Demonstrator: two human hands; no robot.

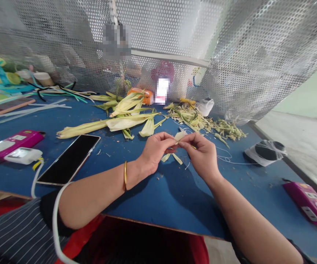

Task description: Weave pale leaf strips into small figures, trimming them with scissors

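Note:
Between my fingertips is a small pale piece of corn husk (179, 136), held above the blue table, with narrow strips hanging below it. My left hand (158, 148) pinches it from the left, and my right hand (201, 152) pinches it from the right, the fingers of both nearly touching. Thin white thread (225, 158) runs from near my right hand to a dark spool (266, 152) in clear wrapping. Beyond my hands lie long pale-green corn husks (131, 123) and a heap of shredded husk scraps (194, 119).
A black-screened phone (70, 159) and a magenta pack (15, 143) lie at left; another magenta pack (310, 203) is near the right edge. A white cable (55, 216) crosses my left arm. Perforated metal mesh (169, 29) stands behind the blue table (147, 205).

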